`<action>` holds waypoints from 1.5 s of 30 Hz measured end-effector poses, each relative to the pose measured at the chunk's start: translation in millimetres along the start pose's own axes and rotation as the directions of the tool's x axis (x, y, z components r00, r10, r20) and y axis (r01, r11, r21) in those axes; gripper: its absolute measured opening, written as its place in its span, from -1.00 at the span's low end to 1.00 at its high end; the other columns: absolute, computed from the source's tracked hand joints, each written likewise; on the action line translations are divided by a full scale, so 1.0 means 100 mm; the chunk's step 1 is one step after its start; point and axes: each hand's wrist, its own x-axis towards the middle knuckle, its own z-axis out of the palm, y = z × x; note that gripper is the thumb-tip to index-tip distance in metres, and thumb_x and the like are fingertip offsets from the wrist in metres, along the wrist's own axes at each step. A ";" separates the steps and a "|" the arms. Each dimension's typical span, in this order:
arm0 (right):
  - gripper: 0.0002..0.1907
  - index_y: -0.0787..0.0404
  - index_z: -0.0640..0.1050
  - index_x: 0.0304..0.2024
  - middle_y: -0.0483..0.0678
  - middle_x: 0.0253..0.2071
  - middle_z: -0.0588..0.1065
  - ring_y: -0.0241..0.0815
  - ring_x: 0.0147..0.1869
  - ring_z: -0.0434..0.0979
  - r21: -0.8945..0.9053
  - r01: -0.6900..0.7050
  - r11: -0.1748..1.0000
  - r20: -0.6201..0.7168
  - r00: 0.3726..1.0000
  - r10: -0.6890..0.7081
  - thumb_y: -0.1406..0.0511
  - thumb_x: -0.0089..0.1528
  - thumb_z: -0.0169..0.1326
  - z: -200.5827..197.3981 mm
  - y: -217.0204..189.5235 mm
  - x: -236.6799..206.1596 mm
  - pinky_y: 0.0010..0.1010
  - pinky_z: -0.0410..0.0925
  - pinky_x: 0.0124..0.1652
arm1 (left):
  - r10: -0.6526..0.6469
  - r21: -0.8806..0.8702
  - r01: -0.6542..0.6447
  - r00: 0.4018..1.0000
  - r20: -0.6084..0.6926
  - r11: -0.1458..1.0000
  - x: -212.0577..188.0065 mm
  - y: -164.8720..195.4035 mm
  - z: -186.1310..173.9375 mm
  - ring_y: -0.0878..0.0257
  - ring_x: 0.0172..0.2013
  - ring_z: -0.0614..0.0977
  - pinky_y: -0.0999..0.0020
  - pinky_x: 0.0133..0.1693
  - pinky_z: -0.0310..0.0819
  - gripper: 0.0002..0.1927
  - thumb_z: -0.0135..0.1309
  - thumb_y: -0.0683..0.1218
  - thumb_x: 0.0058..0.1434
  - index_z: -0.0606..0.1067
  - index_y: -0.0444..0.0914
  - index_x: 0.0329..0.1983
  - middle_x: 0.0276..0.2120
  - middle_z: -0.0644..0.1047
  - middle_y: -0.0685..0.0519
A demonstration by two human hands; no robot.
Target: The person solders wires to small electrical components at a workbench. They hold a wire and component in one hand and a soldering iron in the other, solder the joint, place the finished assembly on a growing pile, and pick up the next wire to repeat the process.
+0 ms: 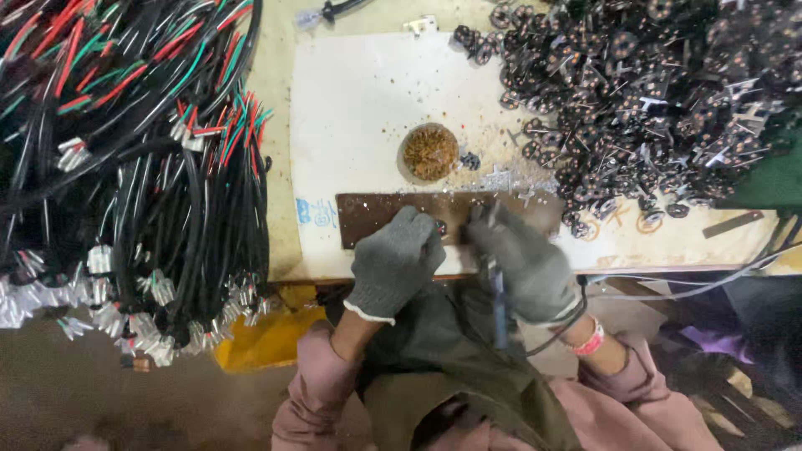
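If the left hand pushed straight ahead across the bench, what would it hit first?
Probably the round dish of brown tangled material. The left hand rests on the dark brown plate, fingers pointing up-right toward it, though heights are unclear.

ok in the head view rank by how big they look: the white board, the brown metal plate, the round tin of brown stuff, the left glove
1. white board
2. brown metal plate, though both gloved hands cover part of it
3. left glove, which sits nearer the camera, so its rank against the plate is unsure
4. round tin
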 end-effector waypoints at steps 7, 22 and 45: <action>-0.75 0.15 0.51 0.10 0.11 -0.10 0.61 0.00 -0.14 0.64 0.730 0.164 0.663 -0.484 0.810 0.332 0.31 0.37 0.11 0.14 0.12 -0.48 -0.28 0.46 -0.13 | -0.054 0.035 0.051 0.996 0.065 0.998 -0.13 0.00 0.02 0.05 -0.43 0.59 0.14 -0.46 0.46 -0.95 0.12 -0.14 0.18 0.49 -0.11 -0.31 -0.37 0.47 0.02; -0.72 0.22 0.48 0.07 0.14 0.08 0.56 0.04 0.10 0.63 0.494 0.130 0.860 -0.413 0.905 0.101 0.38 0.32 0.17 0.53 0.20 -0.42 -0.25 0.48 -0.02 | -0.106 0.039 0.099 0.953 0.283 0.994 -0.11 0.15 0.21 -0.01 -0.32 0.62 0.04 -0.38 0.47 -0.86 0.16 -0.04 0.19 0.45 -0.14 -0.31 -0.35 0.46 -0.01; -0.54 0.26 0.18 0.22 0.13 0.20 0.37 -0.19 0.06 0.43 0.838 0.068 0.541 -0.323 0.862 0.390 0.43 0.31 0.01 0.67 0.16 -0.31 -0.29 0.31 0.06 | 0.437 0.312 -0.409 0.899 -0.022 0.858 0.44 0.91 -0.47 -0.10 0.04 0.59 -0.08 0.03 0.52 -0.56 0.00 0.00 0.36 0.45 -0.32 0.23 0.16 0.47 -0.18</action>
